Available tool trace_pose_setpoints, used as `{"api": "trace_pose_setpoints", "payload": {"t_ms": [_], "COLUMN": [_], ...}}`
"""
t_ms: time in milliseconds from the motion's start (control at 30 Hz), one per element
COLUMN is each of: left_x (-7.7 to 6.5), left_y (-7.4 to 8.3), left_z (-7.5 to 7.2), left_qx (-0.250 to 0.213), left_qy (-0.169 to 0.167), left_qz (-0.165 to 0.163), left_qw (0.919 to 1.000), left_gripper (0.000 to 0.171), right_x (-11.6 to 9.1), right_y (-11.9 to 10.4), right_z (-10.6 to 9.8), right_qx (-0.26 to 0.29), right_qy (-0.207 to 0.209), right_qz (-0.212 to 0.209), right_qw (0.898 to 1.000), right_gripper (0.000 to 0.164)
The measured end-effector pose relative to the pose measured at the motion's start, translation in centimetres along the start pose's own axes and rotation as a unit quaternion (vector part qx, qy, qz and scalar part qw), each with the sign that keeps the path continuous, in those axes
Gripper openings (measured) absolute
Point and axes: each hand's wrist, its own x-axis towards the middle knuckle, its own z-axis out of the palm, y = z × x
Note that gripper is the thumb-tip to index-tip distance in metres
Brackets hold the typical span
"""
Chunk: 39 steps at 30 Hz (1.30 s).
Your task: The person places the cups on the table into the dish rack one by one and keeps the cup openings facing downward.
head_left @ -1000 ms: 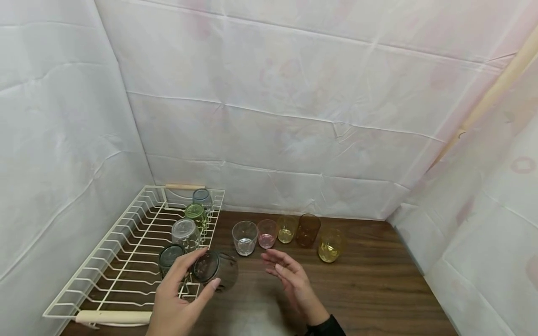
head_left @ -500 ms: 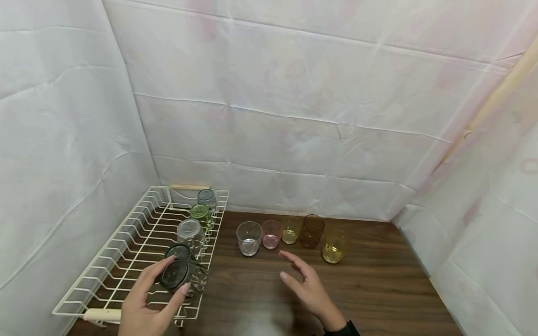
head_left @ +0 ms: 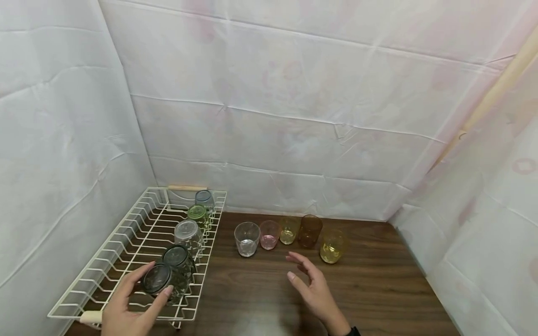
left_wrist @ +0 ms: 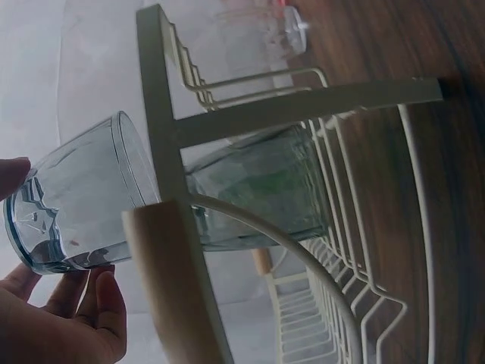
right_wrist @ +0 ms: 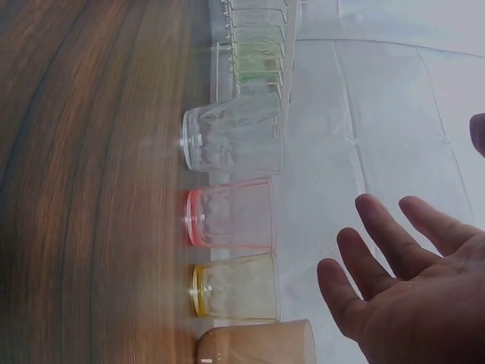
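Note:
My left hand point(head_left: 132, 298) grips a smoky grey drinking glass point(head_left: 157, 278) near its base, thumb on one side and fingers on the other. The glass is upside down at the front of the white wire dish rack point(head_left: 197, 303), overlapping another dark grey upturned glass point(head_left: 176, 255) in the head view. From the left wrist, the held glass point(left_wrist: 83, 197) has its rim close to the rack's end frame and wooden handle point(left_wrist: 170, 284). My right hand point(head_left: 313, 289) hovers over the table with relaxed, spread fingers and holds nothing, near a brown glass point(head_left: 310, 232).
Behind the grey glasses in the rack stand upturned clear point(head_left: 187, 233), green point(head_left: 197, 213) and blue point(head_left: 204, 197) glasses. Upright on the wooden table point(head_left: 378, 280) are clear point(head_left: 247, 240), pink point(head_left: 269, 235), pale yellow point(head_left: 288, 231) and yellow point(head_left: 332, 249) glasses. White cloth walls enclose the table.
My left hand has carried the grey glass leftward from beside the rack to over its front end. The right hand has shifted slightly right, its fingers spreading.

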Motion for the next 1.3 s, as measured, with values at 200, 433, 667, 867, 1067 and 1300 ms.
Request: {"api": "trace_pose_setpoints", "payload": {"t_ms": [200, 433, 667, 867, 1067, 1300], "left_x": [0.0, -0.2, -0.4, -0.6, -0.5, 0.7], "left_y": [-0.6, -1.6, -2.0, -2.6, -3.5, -4.0], "left_z": [0.2, 0.2, 0.0, -0.2, -0.6, -0.8], "left_qx": [0.037, 0.101, 0.111, 0.118, 0.162, 0.238], "left_qy": [0.001, -0.041, -0.052, -0.065, -0.12, -0.251], "left_qz": [-0.042, -0.094, -0.112, -0.11, -0.104, -0.116], "left_qw": [0.9984, 0.9895, 0.9861, 0.9848, 0.9738, 0.9311], "left_gripper": [0.069, 0.068, 0.068, 0.068, 0.071, 0.084], "right_x": [-0.3, -0.4, -0.5, -0.6, -0.7, -0.9], "right_y": [0.0, 0.3, 0.1, 0.0, -0.1, -0.1], "right_z": [-0.1, -0.6, -0.9, -0.8, -0.6, -1.0], "right_qx": [0.018, 0.062, 0.083, 0.096, 0.106, 0.127], "right_qy": [0.015, 0.035, 0.044, 0.05, 0.085, 0.1], "right_qz": [-0.023, 0.002, 0.019, 0.025, 0.013, -0.008], "right_qw": [0.999, 0.997, 0.995, 0.994, 0.991, 0.987], "right_gripper": [0.044, 0.038, 0.038, 0.039, 0.044, 0.047]}}
